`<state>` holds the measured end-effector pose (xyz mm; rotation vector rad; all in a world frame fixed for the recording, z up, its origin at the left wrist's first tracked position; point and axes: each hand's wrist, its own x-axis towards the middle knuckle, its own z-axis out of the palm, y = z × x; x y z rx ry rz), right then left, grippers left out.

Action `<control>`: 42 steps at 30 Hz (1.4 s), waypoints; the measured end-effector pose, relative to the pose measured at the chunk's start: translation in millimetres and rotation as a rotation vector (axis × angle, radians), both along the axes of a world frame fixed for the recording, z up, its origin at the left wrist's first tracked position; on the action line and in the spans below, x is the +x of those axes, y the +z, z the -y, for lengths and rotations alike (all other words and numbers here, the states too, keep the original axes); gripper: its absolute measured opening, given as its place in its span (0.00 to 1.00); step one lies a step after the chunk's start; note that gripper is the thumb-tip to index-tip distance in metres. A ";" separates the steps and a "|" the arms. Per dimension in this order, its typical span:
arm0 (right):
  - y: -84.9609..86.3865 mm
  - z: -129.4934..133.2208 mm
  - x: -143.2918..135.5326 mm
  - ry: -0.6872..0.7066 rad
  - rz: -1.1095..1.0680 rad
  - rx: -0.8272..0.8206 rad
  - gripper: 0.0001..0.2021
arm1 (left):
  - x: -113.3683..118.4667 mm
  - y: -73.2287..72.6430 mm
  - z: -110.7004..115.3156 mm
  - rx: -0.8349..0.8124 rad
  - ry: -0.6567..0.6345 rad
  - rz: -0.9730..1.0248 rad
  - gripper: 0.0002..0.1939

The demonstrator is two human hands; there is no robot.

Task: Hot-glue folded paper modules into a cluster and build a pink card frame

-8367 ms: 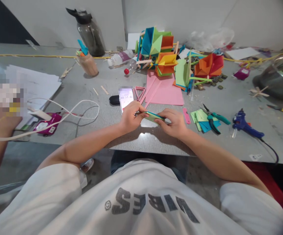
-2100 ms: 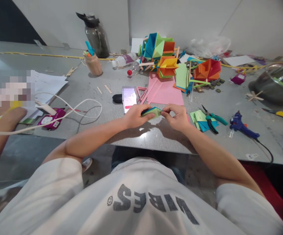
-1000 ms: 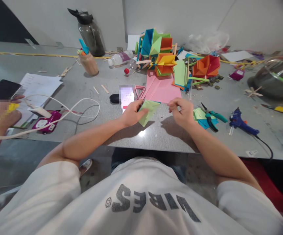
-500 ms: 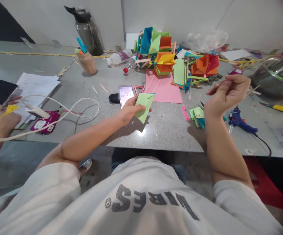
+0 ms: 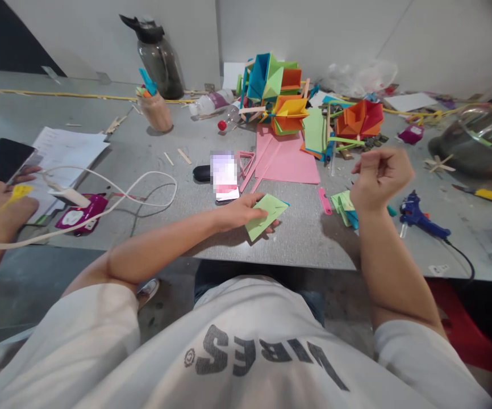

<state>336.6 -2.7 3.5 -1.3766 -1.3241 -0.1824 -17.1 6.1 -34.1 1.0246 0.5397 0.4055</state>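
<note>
Grasping folded green paper (image 5: 268,217) between thumb and fingers in the left hand (image 5: 241,213), with grip closed on one side and blue just peeking out at a corner. Held low over the near edge of the worktop (image 5: 301,241). Possibly liable to slip or fan apart, from being held by one side only; also open to creasing under too hard a thumb.

Raised well apart from it, with fingers curled inward: the right hand (image 5: 384,179). Impossible to tell whether empty or pinching something small.

Just beyond, near the right forearm, small green and blue papers (image 5: 343,205), possibly easy to scatter with a careless sweep of that arm. Beside them, a pink tool (image 5: 325,201). Farther right, a blue glue gun (image 5: 425,220): perhaps a burn risk, if hot and brushed by the forearm. Behind, flat pink sheets (image 5: 299,165).
</note>
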 end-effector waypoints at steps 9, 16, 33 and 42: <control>10.5 -25.8 -16.6 0.275 0.675 -0.692 0.17 | 3.0 6.6 -2.2 -0.003 0.068 -0.062 0.22; -1.1 -64.8 -27.7 0.325 0.971 -0.921 0.23 | 2.0 13.9 -2.1 0.016 0.061 -0.072 0.24; -1.9 108.9 85.7 -0.254 0.618 -1.053 0.22 | 5.8 9.0 0.6 -0.035 0.097 -0.099 0.24; -33.1 131.8 84.2 -0.251 0.455 -0.830 0.15 | 7.9 2.0 -2.8 0.028 0.083 -0.142 0.22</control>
